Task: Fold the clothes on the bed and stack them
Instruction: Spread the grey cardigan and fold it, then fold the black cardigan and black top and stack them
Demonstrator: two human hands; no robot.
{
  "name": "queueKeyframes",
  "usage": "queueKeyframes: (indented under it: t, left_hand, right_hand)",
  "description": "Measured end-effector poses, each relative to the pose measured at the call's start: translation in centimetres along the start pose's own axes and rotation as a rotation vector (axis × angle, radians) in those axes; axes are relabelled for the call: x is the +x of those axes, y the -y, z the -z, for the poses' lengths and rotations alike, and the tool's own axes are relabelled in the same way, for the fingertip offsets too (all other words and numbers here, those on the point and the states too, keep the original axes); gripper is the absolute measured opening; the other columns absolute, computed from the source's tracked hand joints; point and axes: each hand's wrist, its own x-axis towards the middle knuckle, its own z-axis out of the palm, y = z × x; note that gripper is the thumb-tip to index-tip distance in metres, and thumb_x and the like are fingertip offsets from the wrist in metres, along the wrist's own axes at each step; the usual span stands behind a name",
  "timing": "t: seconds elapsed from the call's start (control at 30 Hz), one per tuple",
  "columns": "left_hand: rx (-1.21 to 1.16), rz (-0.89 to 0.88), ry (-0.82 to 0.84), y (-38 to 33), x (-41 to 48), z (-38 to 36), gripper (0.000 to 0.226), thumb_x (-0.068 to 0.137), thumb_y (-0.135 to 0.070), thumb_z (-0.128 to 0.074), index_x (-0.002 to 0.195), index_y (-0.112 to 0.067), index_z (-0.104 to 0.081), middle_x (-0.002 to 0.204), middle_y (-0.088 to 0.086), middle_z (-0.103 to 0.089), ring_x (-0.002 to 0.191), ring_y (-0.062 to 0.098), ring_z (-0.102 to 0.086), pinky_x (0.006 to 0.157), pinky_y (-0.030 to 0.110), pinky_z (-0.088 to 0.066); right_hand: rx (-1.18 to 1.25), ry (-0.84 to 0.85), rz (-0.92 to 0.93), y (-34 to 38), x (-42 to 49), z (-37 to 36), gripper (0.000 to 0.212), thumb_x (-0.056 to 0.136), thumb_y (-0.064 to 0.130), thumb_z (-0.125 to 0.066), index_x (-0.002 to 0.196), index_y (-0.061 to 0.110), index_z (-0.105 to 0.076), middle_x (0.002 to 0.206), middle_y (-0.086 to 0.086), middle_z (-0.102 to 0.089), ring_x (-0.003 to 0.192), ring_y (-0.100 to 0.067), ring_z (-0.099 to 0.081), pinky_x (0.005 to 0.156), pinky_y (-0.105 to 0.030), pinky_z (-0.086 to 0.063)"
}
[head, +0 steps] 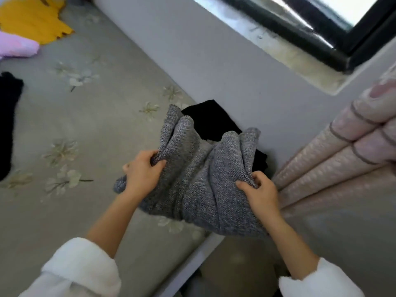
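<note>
Both hands grasp a grey knit sweater (199, 181) at the near corner of the bed (96, 129), close to the wall under the window (300, 33).

L hand (142, 173): fingers curled, thumb on top, clenching a bunch of knit at the sweater's left edge. R hand (260, 195): fingers curled in, pinching a fold at its right edge. Fabric between them is gathered w/ ridges and sags over the bed edge at the bottom. Its far side stands up in two humps.

Right behind the sweater, partly hidden by it, lies a black garment (212, 123), looks folded, but it's too dark to be sure. It sits on the sheet against the wall.

Other clothes are well apart, at the far left of the bed: a yellow knit garment (32, 20) top left, a pink garment (17, 47) just beside it, and another black piece (8, 116) at the left border, cut off by the frame.

Sheet is grey-green w/ pale flower print. A pink quilted textile w/ dark piping (342, 146) runs along the right. Both forearms are bare, w/ white fluffy sleeves (81, 269) pushed back.
</note>
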Motion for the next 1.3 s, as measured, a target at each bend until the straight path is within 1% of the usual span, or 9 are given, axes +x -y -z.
queueKeyframes:
  t: [0.17, 0.3, 0.43, 0.63, 0.8, 0.87, 0.97, 1.13, 1.3]
  left_hand:
    - [-0.002, -0.126, 0.002, -7.8, 9.9, -2.2, 0.003, 0.091, -0.026, -0.060, 0.090, -0.028, -0.058, 0.102, 0.006, -0.062, 0.101, 0.031, -0.056, 0.098, 0.055, -0.038]
    - [0.018, -0.097, -0.125, -12.3, 16.9, -4.6, 0.025, 0.090, -0.027, -0.061, 0.114, -0.024, -0.065, 0.120, 0.005, -0.060, 0.118, 0.029, -0.050, 0.106, 0.052, -0.028]
    - [0.109, 0.020, -0.230, -12.7, 20.3, -8.1, 0.036, 0.092, -0.030, -0.052, 0.129, -0.034, -0.053, 0.132, 0.002, -0.055, 0.127, 0.025, -0.042, 0.107, 0.057, -0.023]
    - [0.288, 0.029, 0.438, -5.5, 14.8, -16.3, 0.062, 0.097, -0.046, -0.043, 0.151, -0.035, -0.014, 0.161, 0.003, 0.002, 0.146, 0.034, -0.001, 0.116, 0.055, -0.013]
    - [0.404, -0.052, 0.451, -3.0, 11.4, -19.9, 0.075, 0.093, -0.059, -0.039, 0.150, -0.039, 0.005, 0.157, 0.001, 0.025, 0.145, 0.031, 0.018, 0.116, 0.054, -0.006]
    - [0.466, -0.103, 0.409, -2.9, 10.9, -20.6, 0.079, 0.092, -0.061, -0.035, 0.150, -0.033, 0.011, 0.156, 0.003, 0.027, 0.144, 0.028, 0.022, 0.116, 0.051, -0.002]
    - [0.531, -0.096, 0.454, -2.0, 11.0, -21.4, 0.080, 0.093, -0.062, -0.031, 0.150, -0.028, 0.013, 0.156, 0.004, 0.027, 0.144, 0.027, 0.023, 0.118, 0.048, -0.002]
    - [0.646, -0.032, 0.638, -2.5, 12.2, -21.8, 0.081, 0.094, -0.059, -0.035, 0.152, -0.024, 0.010, 0.157, 0.008, 0.022, 0.145, 0.032, 0.017, 0.119, 0.048, -0.005]
    - [0.494, -0.047, 0.604, -3.6, 11.4, -19.3, 0.071, 0.098, -0.043, -0.042, 0.153, -0.022, -0.004, 0.160, 0.007, 0.010, 0.147, 0.029, 0.007, 0.119, 0.046, -0.012]
  right_hand:
    - [0.088, -0.193, 0.010, 0.6, 5.5, 2.2, 0.016, 0.084, 0.028, -0.071, 0.078, 0.028, -0.056, 0.075, 0.011, -0.062, 0.069, -0.002, -0.059, 0.060, -0.028, -0.044]
    - [0.121, -0.251, -0.023, -0.5, 9.1, 1.7, 0.014, 0.085, 0.034, -0.069, 0.083, 0.030, -0.056, 0.082, 0.010, -0.063, 0.077, -0.007, -0.060, 0.067, -0.031, -0.047]
    - [0.119, -0.238, -0.140, -3.9, 11.7, 0.1, 0.014, 0.086, 0.039, -0.066, 0.088, 0.030, -0.055, 0.086, 0.012, -0.063, 0.079, -0.004, -0.060, 0.067, -0.029, -0.047]
    - [0.025, -0.056, -0.734, -11.2, 13.7, -2.5, 0.042, 0.094, 0.031, -0.058, 0.119, -0.002, -0.053, 0.123, -0.019, -0.060, 0.113, -0.035, -0.056, 0.094, -0.038, -0.045]
    - [0.309, -0.076, -0.842, -12.7, 16.2, -2.0, 0.059, 0.083, 0.029, -0.071, 0.127, -0.006, -0.052, 0.124, -0.017, -0.061, 0.111, -0.034, -0.058, 0.096, -0.041, -0.048]
    - [0.396, -0.136, -0.832, -12.7, 16.4, -2.1, 0.042, 0.080, 0.014, -0.074, 0.114, -0.006, -0.061, 0.112, -0.018, -0.066, 0.095, -0.030, -0.063, 0.083, -0.035, -0.050]
    - [0.181, -0.172, -0.714, -12.9, 16.1, -2.5, 0.023, 0.082, 0.012, -0.071, 0.100, 0.006, -0.058, 0.102, -0.014, -0.066, 0.090, -0.029, -0.062, 0.078, -0.030, -0.046]
    - [-0.199, -0.039, -0.695, -13.1, 14.8, -2.8, 0.045, 0.088, 0.026, -0.067, 0.117, -0.002, -0.047, 0.119, -0.022, -0.058, 0.110, -0.038, -0.057, 0.088, -0.038, -0.047]
    - [-0.478, -0.049, -0.324, -10.2, 13.4, -3.0, 0.068, 0.083, 0.027, -0.069, 0.138, 0.007, -0.036, 0.138, -0.015, -0.038, 0.126, -0.031, -0.038, 0.102, -0.043, -0.038]
